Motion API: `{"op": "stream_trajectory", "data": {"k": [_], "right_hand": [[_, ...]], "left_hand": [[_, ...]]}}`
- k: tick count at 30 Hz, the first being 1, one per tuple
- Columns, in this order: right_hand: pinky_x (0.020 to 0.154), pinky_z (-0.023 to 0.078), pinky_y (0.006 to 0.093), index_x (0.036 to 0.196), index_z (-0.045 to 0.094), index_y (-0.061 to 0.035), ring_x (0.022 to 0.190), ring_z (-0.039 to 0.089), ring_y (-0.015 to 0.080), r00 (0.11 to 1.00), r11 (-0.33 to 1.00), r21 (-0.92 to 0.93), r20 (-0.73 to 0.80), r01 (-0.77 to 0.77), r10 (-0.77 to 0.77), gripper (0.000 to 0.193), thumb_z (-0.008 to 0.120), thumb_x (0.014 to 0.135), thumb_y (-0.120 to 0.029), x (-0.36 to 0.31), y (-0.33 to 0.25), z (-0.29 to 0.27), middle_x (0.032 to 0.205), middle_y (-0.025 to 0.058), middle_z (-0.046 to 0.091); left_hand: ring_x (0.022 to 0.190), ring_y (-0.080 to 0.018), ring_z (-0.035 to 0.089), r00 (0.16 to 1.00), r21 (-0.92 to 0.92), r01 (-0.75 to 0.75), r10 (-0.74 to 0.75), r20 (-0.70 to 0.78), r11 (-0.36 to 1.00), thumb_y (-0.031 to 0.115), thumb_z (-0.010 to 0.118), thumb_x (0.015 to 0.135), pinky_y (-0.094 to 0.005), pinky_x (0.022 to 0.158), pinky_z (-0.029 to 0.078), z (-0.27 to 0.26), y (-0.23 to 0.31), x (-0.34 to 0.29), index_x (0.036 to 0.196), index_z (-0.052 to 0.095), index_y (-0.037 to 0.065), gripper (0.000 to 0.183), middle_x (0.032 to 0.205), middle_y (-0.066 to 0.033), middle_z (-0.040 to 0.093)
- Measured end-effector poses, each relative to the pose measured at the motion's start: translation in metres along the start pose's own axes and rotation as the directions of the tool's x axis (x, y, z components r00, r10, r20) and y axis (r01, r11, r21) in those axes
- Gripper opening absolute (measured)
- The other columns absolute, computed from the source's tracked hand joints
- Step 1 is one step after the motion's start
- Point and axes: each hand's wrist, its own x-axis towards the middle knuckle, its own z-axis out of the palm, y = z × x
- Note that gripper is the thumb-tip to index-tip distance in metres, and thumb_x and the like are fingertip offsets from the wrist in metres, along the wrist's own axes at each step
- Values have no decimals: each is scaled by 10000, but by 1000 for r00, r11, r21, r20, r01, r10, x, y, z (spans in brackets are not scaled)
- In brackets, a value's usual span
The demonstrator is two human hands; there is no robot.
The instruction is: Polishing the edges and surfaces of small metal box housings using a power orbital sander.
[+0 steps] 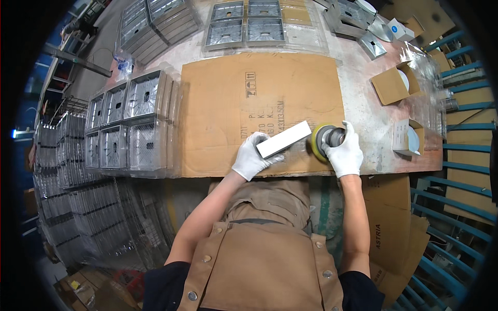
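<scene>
My left hand (253,156), in a white glove, grips a rectangular piece (284,139) with a bright, pale long side. It is tilted, its right end raised away from me, and the rest of its shape is hidden. In my gloved right hand (344,151) is a round sander (332,137) with a yellow-green pad rim, its pad side turned left toward the piece. A small gap shows between the pad and the piece. Both hands are above a flat cardboard sheet (218,114) near the table's front edge.
Square metal trays (144,96) in clear plastic are stacked at the left, with more trays (224,32) at the back. Open cartons (386,88) with round white discs stand at the right. Blue rails (469,149) lie beyond the table (358,67).
</scene>
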Motion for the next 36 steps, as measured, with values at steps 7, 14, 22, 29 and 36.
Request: {"op": "stream_trajectory", "data": {"k": [7, 14, 22, 29, 36], "right_hand": [[898, 556, 496, 1458, 455, -214, 1048, 671, 438, 996, 996, -84, 86, -15, 22, 800, 843, 766, -318, -3, 8, 19, 1260, 196, 565], [896, 560, 491, 1398, 488, -217, 1042, 675, 422, 995, 998, -53, 101, -18, 23, 727, 836, 767, -313, -5, 6, 25, 1264, 170, 574], [913, 553, 482, 1428, 487, -214, 1074, 671, 398, 994, 997, -76, 106, -26, 34, 772, 854, 757, -321, 0, 5, 25, 1270, 157, 590], [932, 543, 475, 1436, 490, -214, 1086, 661, 408, 999, 994, -106, -9, -41, 40, 779, 855, 760, -343, -8, 33, -13, 1252, 172, 603], [961, 536, 451, 1433, 502, -176, 1132, 648, 381, 992, 994, 10, -60, 108, -107, 777, 865, 749, -253, -47, 17, -84, 1264, 156, 601]], "left_hand": [[1029, -133, 683, 997, 49, 49, -46, -67, 998, 94, 939, 730, -299, 901, 581, -12, 2, 0, 1142, 603, 18, 537, 1111, -87, 721], [1112, -180, 667, 996, -352, 60, -32, 84, 934, -41, 879, 701, -357, 1002, 533, -64, 28, -9, 1202, 612, 5, 570, 1175, -88, 712], [1031, -128, 648, 998, -170, 25, -15, 61, 985, 6, 918, 701, -307, 920, 534, -53, 50, -17, 1068, 656, 32, 451, 1107, -42, 695], [963, -129, 639, 991, 72, -58, 49, 123, 996, 82, 925, 734, -288, 888, 531, 18, -1, -9, 977, 656, 49, 364, 1046, -31, 672], [1049, -112, 650, 989, 126, 4, -23, 149, 992, 126, 936, 750, -290, 935, 551, 20, 4, 3, 1178, 610, 51, 543, 1131, -44, 699]]}}
